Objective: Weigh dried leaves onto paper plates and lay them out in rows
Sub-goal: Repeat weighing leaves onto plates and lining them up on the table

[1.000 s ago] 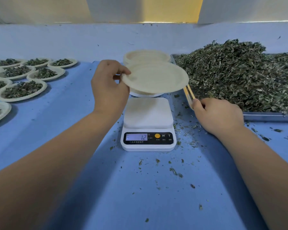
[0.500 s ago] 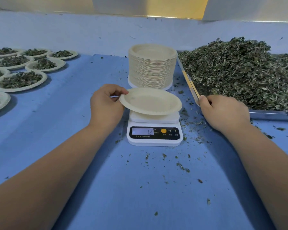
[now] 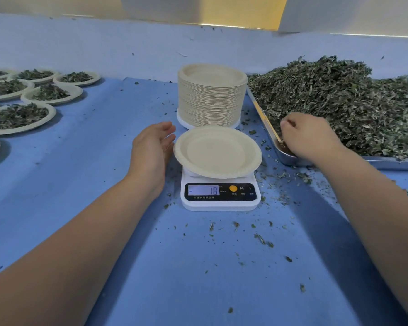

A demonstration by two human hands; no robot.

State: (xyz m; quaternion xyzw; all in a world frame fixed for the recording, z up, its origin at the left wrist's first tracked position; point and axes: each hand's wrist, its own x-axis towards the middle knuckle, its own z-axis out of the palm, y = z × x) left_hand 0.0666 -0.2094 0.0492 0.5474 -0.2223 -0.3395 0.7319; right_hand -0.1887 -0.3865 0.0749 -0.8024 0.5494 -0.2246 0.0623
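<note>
Plate (image 3: 218, 151) released onto scale (image 3: 222, 206); left hand (image 3: 151, 149) now open beside it. Right hand (image 3: 309, 137) grips chopsticks (image 3: 275, 131) at leaf pile (image 3: 339, 102). Judged ready for filling.

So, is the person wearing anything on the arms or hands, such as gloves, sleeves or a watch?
No. The left forearm and the right forearm are bare down to the picture's edge; no sleeve shows. The left hand and the right hand have no gloves, and neither wrist carries a watch or bracelet. No ring shows on the visible fingers.
</note>
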